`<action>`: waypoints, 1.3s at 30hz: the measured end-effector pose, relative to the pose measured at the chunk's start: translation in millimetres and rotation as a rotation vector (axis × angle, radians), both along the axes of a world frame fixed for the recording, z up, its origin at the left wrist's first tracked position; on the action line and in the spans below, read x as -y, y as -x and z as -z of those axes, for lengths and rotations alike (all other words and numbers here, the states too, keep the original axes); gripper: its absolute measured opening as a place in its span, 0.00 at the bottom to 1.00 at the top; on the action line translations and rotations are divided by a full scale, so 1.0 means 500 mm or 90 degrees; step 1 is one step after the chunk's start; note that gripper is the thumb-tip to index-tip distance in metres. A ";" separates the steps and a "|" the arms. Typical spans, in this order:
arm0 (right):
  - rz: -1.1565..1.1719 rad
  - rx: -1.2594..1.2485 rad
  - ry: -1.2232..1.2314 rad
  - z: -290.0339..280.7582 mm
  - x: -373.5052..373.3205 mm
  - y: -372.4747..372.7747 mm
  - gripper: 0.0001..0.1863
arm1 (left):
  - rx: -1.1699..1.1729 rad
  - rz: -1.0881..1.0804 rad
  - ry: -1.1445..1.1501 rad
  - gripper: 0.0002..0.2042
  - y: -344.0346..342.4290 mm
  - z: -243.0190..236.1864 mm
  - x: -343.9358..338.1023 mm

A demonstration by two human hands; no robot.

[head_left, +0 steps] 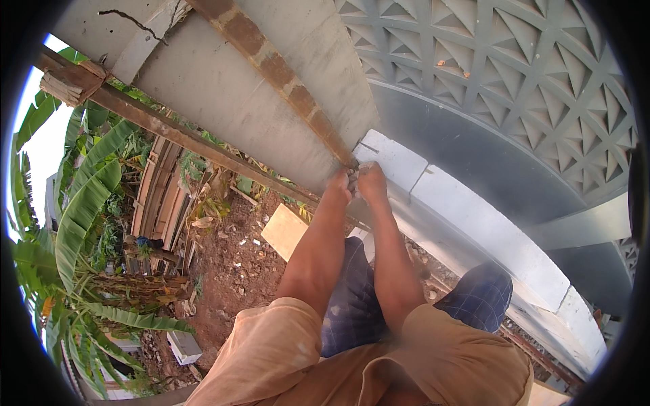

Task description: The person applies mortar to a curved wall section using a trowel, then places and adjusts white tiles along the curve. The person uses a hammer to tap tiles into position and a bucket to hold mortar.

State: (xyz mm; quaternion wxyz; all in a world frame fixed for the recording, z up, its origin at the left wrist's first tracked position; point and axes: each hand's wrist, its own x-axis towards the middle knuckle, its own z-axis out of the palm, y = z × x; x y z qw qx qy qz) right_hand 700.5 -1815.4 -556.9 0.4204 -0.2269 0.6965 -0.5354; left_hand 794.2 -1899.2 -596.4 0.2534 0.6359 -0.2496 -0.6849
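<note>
My left hand [344, 185] and my right hand [369, 177] are closed close together, both arms stretched forward, at the lower end of a stained brown wooden batten [298, 101]. What lies between their fingers is too small and hidden to name. The batten runs across a grey panel [223, 74] and meets a row of white blocks [396, 159] at my hands. My right hand is beside the left end of these blocks, where a dark narrow mark shows on the top face.
A timber rail [156, 125] edges the panel on the left, above red soil [237, 271] with rubble, stacked planks [152, 189], a pale board [284, 230] and banana plants [88, 216]. A grey patterned block wall [487, 81] rises at right. My knees are below my arms.
</note>
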 end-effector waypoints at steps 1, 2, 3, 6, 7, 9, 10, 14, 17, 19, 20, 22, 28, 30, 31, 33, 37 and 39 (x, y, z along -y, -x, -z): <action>-0.018 0.061 0.025 -0.019 -0.006 -0.001 0.13 | -0.002 0.014 0.004 0.13 -0.007 0.004 0.008; -0.023 0.111 0.043 -0.023 -0.011 0.023 0.13 | -0.016 0.006 0.002 0.12 0.018 -0.010 0.001; -0.029 0.162 0.061 -0.027 -0.015 0.045 0.12 | -0.029 -0.003 -0.001 0.12 0.037 -0.025 -0.006; -0.227 0.136 0.053 -0.054 0.001 0.120 0.14 | -0.013 0.002 0.004 0.11 0.064 -0.056 -0.024; -0.178 0.165 0.093 -0.054 0.007 0.120 0.15 | 0.002 0.010 0.014 0.10 0.066 -0.060 -0.020; -0.085 0.326 0.219 -0.041 -0.014 0.113 0.13 | -0.022 0.023 0.017 0.11 0.076 -0.064 -0.019; -0.043 0.411 0.282 -0.038 -0.028 0.096 0.13 | -0.030 0.022 0.020 0.11 0.067 -0.062 -0.012; -0.433 0.052 0.255 -0.072 -0.147 0.099 0.11 | -0.016 0.078 0.068 0.09 0.006 -0.029 0.012; -0.302 -0.371 0.207 -0.069 -0.148 0.148 0.14 | -0.006 -0.001 0.017 0.08 0.040 -0.056 -0.013; -0.208 -0.542 0.044 -0.077 -0.118 0.159 0.14 | 0.005 -0.005 0.022 0.07 0.054 -0.081 -0.024; -0.156 -0.624 -0.038 -0.086 -0.107 0.156 0.15 | 0.003 -0.032 0.022 0.07 0.058 -0.093 -0.028; -0.163 -0.714 -0.050 -0.068 -0.089 0.140 0.12 | -0.002 -0.088 0.022 0.07 0.061 -0.112 -0.039; -0.185 -0.704 0.010 -0.029 -0.037 0.139 0.08 | -0.065 -0.157 0.020 0.07 0.056 -0.118 -0.038; -0.171 -0.619 0.027 -0.030 -0.010 0.146 0.08 | -0.079 -0.183 0.018 0.07 0.058 -0.121 -0.035; -0.188 -0.591 0.011 -0.042 0.000 0.148 0.08 | -0.086 -0.194 0.017 0.07 0.061 -0.126 -0.034; -0.221 -0.535 -0.020 -0.067 0.024 0.147 0.10 | -0.145 -0.170 0.034 0.07 0.053 -0.137 -0.039; -0.205 -0.485 0.055 -0.095 0.074 0.151 0.10 | -0.220 -0.164 0.059 0.08 0.057 -0.174 -0.049; -0.188 -0.469 0.114 -0.117 0.093 0.166 0.09 | -0.249 -0.163 0.105 0.10 0.062 -0.203 -0.053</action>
